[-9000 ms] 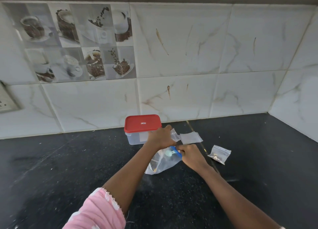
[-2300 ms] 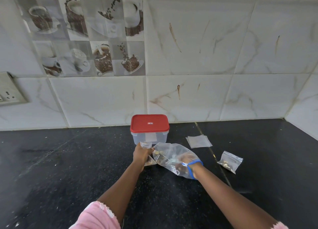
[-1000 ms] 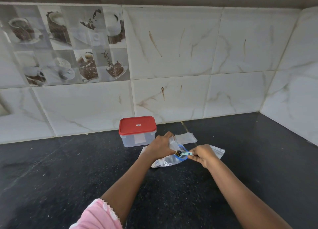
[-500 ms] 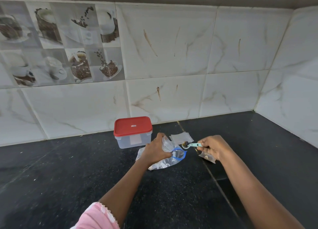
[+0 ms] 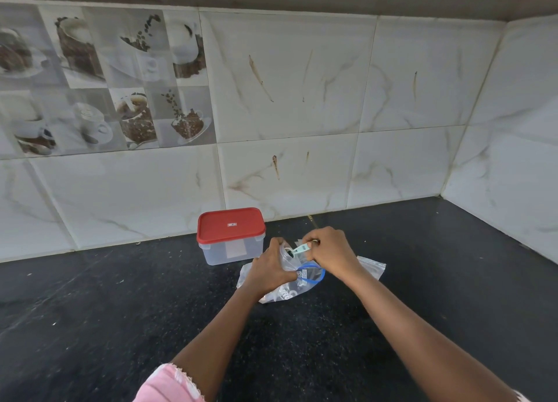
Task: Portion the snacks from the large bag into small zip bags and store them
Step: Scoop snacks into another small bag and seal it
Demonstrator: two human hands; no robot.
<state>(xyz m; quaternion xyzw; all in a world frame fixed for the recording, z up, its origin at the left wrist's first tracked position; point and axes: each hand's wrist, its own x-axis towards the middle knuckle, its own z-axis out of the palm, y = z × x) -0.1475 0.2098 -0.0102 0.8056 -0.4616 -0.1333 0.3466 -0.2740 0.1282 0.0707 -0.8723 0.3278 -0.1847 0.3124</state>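
The large clear zip bag (image 5: 287,291) with a blue rim lies on the black counter (image 5: 120,311). My left hand (image 5: 270,270) holds a small clear zip bag (image 5: 287,255) upright above it. My right hand (image 5: 327,252) grips a small pale-green scoop (image 5: 300,248) whose bowl sits at the small bag's mouth. Another small zip bag (image 5: 373,267) lies on the counter just right of my right wrist. Its contents are hidden.
A clear plastic box with a red lid (image 5: 231,235) stands shut just left of my hands, near the tiled wall (image 5: 287,114). A side wall (image 5: 513,160) closes the counter on the right.
My right hand has brought the scoop back left from over the counter to the mouth of the small bag in my left hand.
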